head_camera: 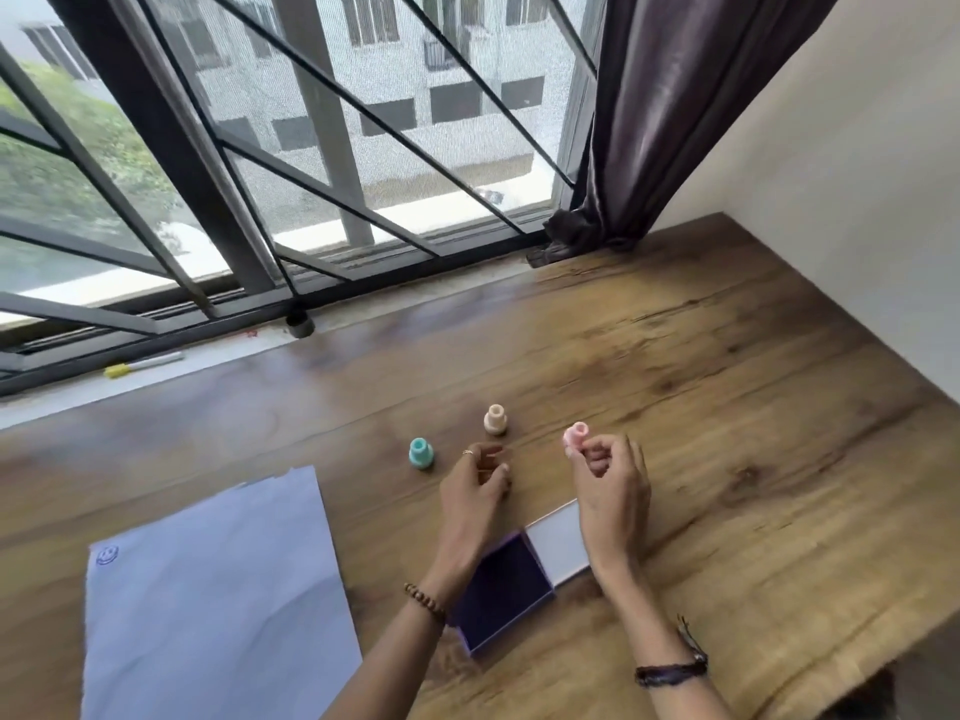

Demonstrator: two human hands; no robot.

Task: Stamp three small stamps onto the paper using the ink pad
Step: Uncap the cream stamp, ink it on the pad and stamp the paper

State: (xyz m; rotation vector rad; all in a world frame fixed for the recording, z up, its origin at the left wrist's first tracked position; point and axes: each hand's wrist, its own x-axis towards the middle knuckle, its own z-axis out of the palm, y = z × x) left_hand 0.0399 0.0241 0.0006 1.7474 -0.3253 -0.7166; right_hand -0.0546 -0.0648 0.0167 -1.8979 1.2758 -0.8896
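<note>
Your right hand (608, 475): raised above the table, fingers curled, thumb and fingertips pinching the pink stamp (575, 436). Your left hand (475, 485): loosely curled beside it, holding nothing visible, low over the wood. Teal stamp (420, 452) and beige stamp (495, 419): upright, just beyond your left hand. Ink pad (506, 589): open, lid hinged right, between your wrists. Paper (218, 605): flat at left, one stamped mark near its left corner. Wooden table (727, 407): abuts a barred window (260, 148); dark curtain (665, 111) at the corner.
</note>
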